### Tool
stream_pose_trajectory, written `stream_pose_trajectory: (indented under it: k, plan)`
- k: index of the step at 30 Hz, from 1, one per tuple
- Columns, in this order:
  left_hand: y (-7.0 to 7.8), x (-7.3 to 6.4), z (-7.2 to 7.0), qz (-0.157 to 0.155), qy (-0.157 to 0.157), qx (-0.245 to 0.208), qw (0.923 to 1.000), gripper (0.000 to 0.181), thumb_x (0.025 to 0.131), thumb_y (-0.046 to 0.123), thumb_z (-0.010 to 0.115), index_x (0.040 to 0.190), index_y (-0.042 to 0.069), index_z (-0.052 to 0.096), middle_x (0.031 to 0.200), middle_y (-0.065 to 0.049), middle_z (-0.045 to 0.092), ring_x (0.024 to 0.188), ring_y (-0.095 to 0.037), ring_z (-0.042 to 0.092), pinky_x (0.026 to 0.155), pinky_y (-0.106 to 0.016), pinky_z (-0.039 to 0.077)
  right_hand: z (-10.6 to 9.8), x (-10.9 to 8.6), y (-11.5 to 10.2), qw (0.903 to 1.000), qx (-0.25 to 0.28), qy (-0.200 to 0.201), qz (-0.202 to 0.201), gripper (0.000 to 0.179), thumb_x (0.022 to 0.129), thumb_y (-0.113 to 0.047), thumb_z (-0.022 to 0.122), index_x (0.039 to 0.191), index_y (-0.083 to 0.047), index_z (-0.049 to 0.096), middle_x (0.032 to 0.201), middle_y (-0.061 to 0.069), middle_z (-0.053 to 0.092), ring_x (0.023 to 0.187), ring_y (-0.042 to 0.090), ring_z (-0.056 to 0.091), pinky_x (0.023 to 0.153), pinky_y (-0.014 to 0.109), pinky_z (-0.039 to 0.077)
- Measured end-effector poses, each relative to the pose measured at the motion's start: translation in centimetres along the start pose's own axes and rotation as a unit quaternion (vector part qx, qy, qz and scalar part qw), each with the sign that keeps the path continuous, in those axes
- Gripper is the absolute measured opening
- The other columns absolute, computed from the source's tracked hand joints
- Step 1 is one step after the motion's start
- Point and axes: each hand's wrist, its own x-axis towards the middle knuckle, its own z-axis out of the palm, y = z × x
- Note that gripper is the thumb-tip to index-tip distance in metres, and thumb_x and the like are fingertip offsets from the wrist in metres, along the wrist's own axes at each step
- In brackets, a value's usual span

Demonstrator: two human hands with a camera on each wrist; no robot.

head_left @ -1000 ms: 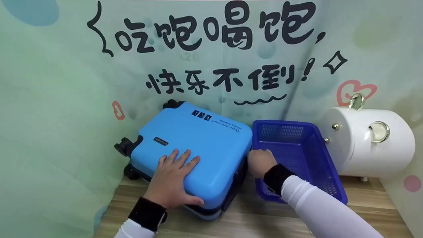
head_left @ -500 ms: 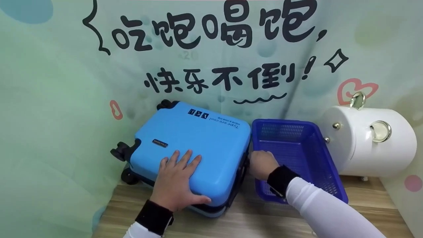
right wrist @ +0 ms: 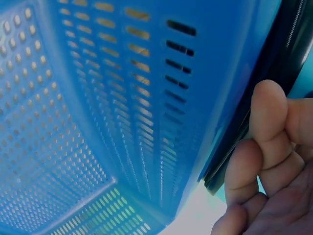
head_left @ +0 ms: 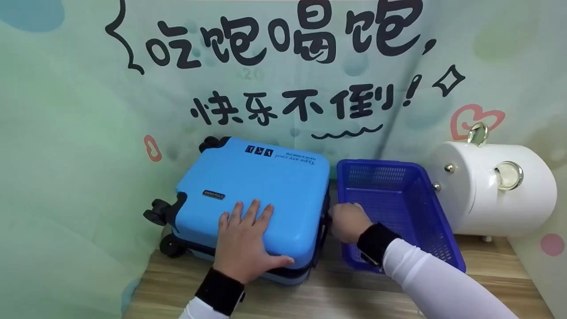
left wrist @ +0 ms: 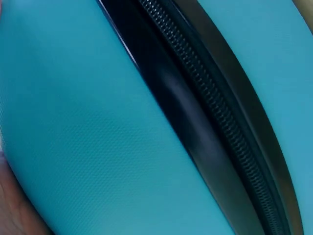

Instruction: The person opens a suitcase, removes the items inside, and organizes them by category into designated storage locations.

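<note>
A light blue hard-shell suitcase (head_left: 261, 190) lies flat with its lid up and its black wheels to the left. My left hand (head_left: 246, 248) rests on the lid near the front, fingers spread and thumb along the edge. Below that hand, the left wrist view shows the black-edged zipper (left wrist: 210, 93) around the side. At the suitcase's right side my right hand (head_left: 351, 221) has curled fingers against the black zipper band. Those fingers (right wrist: 244, 166) pinch beside the band in the right wrist view; I cannot tell exactly what small part they hold.
A dark blue perforated plastic basket (head_left: 436, 208) stands right of the suitcase, partly behind the right hand and forearm. Farther right is a white rounded container (head_left: 509, 208) with gold-toned fittings. A wood-grain table (head_left: 354, 301) carries everything, against a printed green cloth backdrop (head_left: 79, 115).
The suitcase has shifted left and turned slightly, widening the gap to the basket. My left hand has slid right across the lid. My right hand stays at the suitcase's right side.
</note>
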Motion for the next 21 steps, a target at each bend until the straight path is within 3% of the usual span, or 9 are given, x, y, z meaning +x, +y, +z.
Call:
stream_pose_trajectory:
  k: [8,12,14,17,19,21]
  plan:
    - [1.8,0.9,0.4,-0.044,0.014,0.025,0.9986,0.133,0.052,0.105,0.052,0.159,0.026,0.041,0.162,-0.013,0.038,0.147,-0.049,0.029,0.11,-0.072,0.025,-0.3,0.1,0.0,0.9999,0.012,-0.001,-0.009,0.022,0.087,0.002,0.061,0.071,-0.014,0.06,0.072,0.005,0.067,0.075,0.029,0.067,0.079,0.049,0.048]
    - [2.6,1.3,0.5,-0.056,0.012,0.022,0.9981,0.133,0.054,0.104,0.053,0.16,0.025,0.038,0.163,-0.015,0.035,0.147,-0.05,0.027,0.11,-0.073,0.024,-0.4,0.4,0.3,0.9999,0.012,0.002,-0.001,0.016,0.087,0.003,0.059,0.086,-0.008,0.071,0.083,0.011,0.073,0.084,0.033,0.069,0.084,0.052,0.048]
    - [2.7,1.4,0.0,-0.057,-0.004,0.017,0.9982,0.131,0.057,0.101,0.056,0.16,0.024,0.037,0.164,-0.015,0.033,0.148,-0.05,0.026,0.111,-0.073,0.024,-0.4,0.6,0.4,1.0,0.004,0.006,0.002,0.017,0.086,0.004,0.058,0.089,-0.007,0.072,0.085,0.012,0.073,0.085,0.034,0.069,0.083,0.053,0.049]
    - [1.6,1.7,-1.5,-0.053,-0.043,-0.013,0.9976,0.125,0.062,0.093,0.065,0.161,0.023,0.036,0.165,-0.014,0.03,0.15,-0.045,0.025,0.112,-0.073,0.022,-0.4,0.7,0.5,0.9999,-0.01,0.004,0.007,0.017,0.085,0.004,0.059,0.083,-0.009,0.069,0.079,0.008,0.071,0.078,0.03,0.067,0.08,0.05,0.049]
    - [-0.3,1.9,-2.7,-0.058,-0.071,-0.039,0.995,0.125,0.062,0.087,0.072,0.162,0.022,0.034,0.167,-0.016,0.025,0.152,-0.042,0.021,0.114,-0.073,0.018,-0.3,0.7,0.5,0.9998,-0.02,0.007,0.004,0.018,0.083,0.005,0.06,0.077,-0.012,0.064,0.074,0.005,0.068,0.073,0.028,0.064,0.077,0.048,0.049]
    - [-3.1,2.0,-3.6,-0.064,-0.087,-0.061,0.9923,0.128,0.061,0.084,0.076,0.162,0.02,0.031,0.168,-0.02,0.019,0.153,-0.042,0.017,0.115,-0.073,0.014,-0.3,0.8,0.4,0.9995,-0.031,0.005,-0.001,0.018,0.083,0.005,0.061,0.075,-0.011,0.063,0.072,0.005,0.066,0.07,0.027,0.063,0.076,0.048,0.05]
